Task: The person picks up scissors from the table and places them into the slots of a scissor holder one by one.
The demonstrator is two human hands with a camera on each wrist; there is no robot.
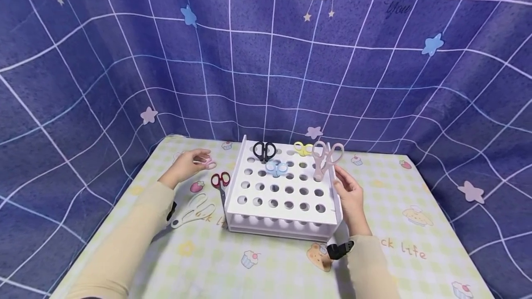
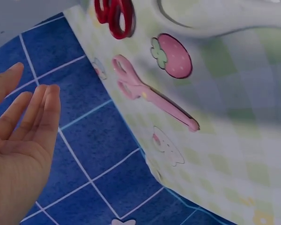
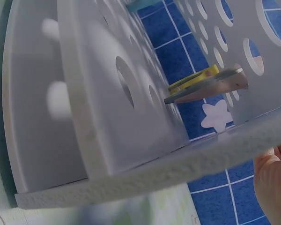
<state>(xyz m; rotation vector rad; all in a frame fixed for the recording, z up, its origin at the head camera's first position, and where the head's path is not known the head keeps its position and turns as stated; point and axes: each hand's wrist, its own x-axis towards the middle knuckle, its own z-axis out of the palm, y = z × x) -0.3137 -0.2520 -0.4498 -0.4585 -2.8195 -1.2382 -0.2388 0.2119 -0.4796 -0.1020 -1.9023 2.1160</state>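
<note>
My left hand (image 1: 189, 166) hovers over the table's left side, its fingers extended and nothing held. Near its fingertips, small pink scissors (image 2: 143, 91) lie on the cloth; the left wrist view shows a gap between them and the hand (image 2: 25, 140). My right hand (image 1: 350, 193) rests against the outside of the white holed rack (image 1: 282, 197), at its right side panel. Upright in the rack are black scissors (image 1: 264, 152), light blue scissors (image 1: 276, 168), yellow scissors (image 1: 303, 148) and large pale pink scissors (image 1: 327, 157).
Red-handled scissors (image 1: 220, 180) lean or lie by the rack's left side. Closer to my left forearm are white-handled scissors (image 1: 193, 211) on the table. A patterned cloth covers the table (image 1: 216, 266), and a blue grid curtain (image 1: 249, 59) hangs behind and at both sides.
</note>
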